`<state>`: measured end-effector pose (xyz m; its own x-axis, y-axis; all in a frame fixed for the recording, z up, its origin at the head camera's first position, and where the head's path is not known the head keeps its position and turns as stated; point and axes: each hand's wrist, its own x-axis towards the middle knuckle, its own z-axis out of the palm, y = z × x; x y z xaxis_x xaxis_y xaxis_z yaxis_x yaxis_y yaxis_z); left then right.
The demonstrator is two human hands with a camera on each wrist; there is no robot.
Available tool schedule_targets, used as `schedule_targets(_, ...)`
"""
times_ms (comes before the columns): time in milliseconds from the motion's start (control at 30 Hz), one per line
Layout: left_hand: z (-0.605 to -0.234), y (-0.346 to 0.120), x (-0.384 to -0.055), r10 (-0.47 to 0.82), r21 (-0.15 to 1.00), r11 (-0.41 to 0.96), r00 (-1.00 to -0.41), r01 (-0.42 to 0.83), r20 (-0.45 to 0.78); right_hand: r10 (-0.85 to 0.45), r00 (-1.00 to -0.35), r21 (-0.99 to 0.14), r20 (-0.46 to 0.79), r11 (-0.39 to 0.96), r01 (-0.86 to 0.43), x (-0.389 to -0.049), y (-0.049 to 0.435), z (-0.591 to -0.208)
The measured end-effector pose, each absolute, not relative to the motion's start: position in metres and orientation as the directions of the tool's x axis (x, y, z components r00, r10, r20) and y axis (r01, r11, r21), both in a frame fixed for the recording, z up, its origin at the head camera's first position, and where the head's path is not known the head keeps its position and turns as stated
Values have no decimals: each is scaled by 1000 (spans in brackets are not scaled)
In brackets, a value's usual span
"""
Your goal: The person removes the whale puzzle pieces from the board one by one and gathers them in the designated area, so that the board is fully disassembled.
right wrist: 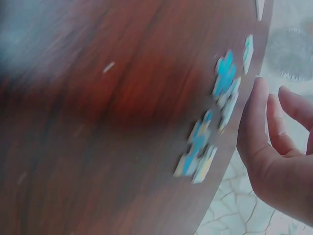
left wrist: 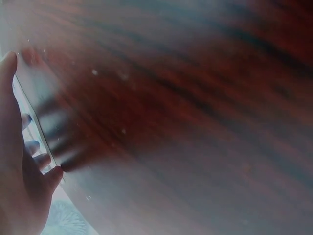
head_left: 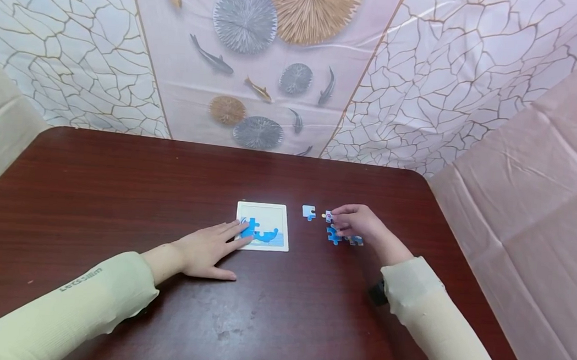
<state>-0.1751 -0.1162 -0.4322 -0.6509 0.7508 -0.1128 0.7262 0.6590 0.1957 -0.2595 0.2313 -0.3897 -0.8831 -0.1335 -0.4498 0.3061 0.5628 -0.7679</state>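
In the head view, my left hand (head_left: 207, 250) lies with spread, straight fingers across the left edge of a small white-framed jigsaw puzzle (head_left: 287, 224). Blue pieces (head_left: 267, 236) sit along the bottom and left of its tray, with bare backing above them. To the right, my right hand (head_left: 362, 224) hovers over loose pieces, fingers loosely bent. A blue piece (head_left: 333, 237) shows below its fingertips, and a pale piece (head_left: 328, 216) beside the index finger. The right wrist view shows nothing between the fingers (right wrist: 257, 115); several pieces (right wrist: 225, 73) lie on the table beside them.
A pale puzzle piece (head_left: 308, 211) lies between the tray and the right hand. Another piece (head_left: 356, 240) lies partly beneath that hand. The dark wooden table (head_left: 260, 316) meets a patterned cloth backdrop (head_left: 189, 102) at its far edge and a pink cloth panel (head_left: 534, 217) on the right.
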Motion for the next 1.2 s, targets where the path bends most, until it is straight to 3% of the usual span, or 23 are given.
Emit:
schedule_targets(567,-433,-136,-170,758,161,650,-649,743,-64,-236,-862,-820,-449,492,293,-264,146,-385)
schedule_targets(833,-434,-139,-166,783,163,618,-620,769,-40,-278,-844,-821,-458,497,282,-257,108,-395)
schedule_targets(1200,-434,-133,-165,789,150,613,-612,776,-62,-297,-838,-817,-458,513,264,-252,83,-401)
